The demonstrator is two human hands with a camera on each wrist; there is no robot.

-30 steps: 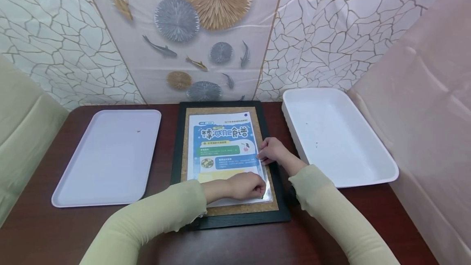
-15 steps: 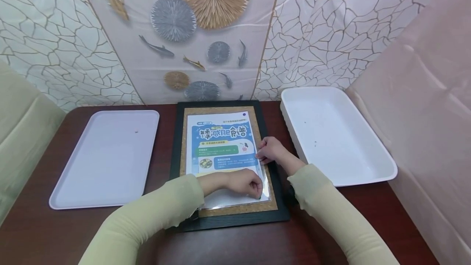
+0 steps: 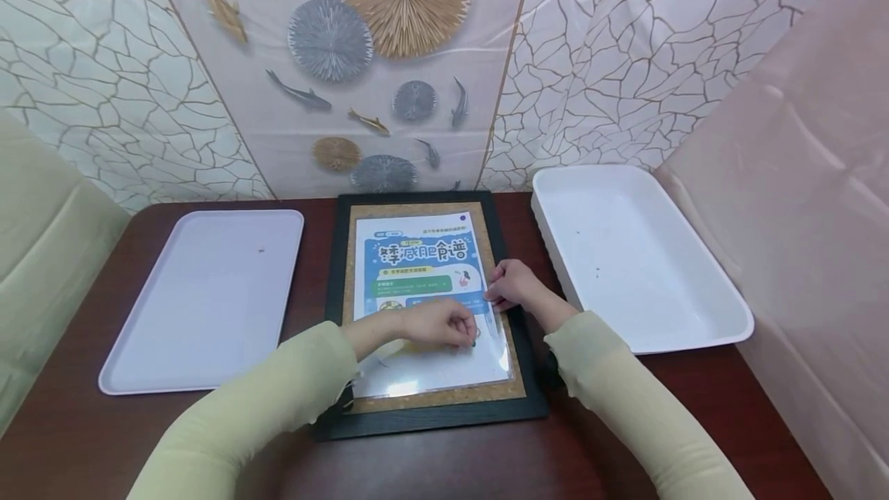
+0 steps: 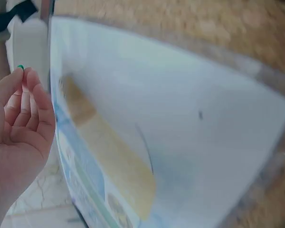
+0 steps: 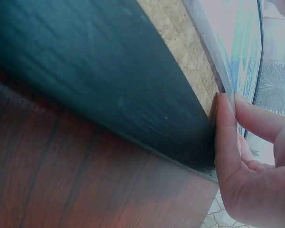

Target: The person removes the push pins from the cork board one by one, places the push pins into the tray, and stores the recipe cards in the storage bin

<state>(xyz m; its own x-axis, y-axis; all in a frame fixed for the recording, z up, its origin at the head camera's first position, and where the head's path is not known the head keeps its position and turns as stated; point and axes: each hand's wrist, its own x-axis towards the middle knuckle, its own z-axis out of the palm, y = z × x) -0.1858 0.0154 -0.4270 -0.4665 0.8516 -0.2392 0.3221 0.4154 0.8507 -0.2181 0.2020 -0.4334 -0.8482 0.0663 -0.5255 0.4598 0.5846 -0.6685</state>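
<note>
A laminated poster with a blue header lies on a cork board with a black frame. A dark round pushpin sits at the poster's upper right corner. Over the poster's lower part, my left hand pinches a small green pushpin between thumb and finger; most of the pin is hidden by the fingertips. At the poster's right edge, my right hand pinches the clear plastic margin, thumb and forefinger on either side of the sheet.
To the left of the board lies a shallow white tray. A deeper white tray stands on the right, close to my right forearm. Behind the dark wooden table hangs a patterned backdrop.
My left hand has lifted from the poster's lower right corner and moved up and left with the green pushpin. My right hand keeps its place on the edge.
</note>
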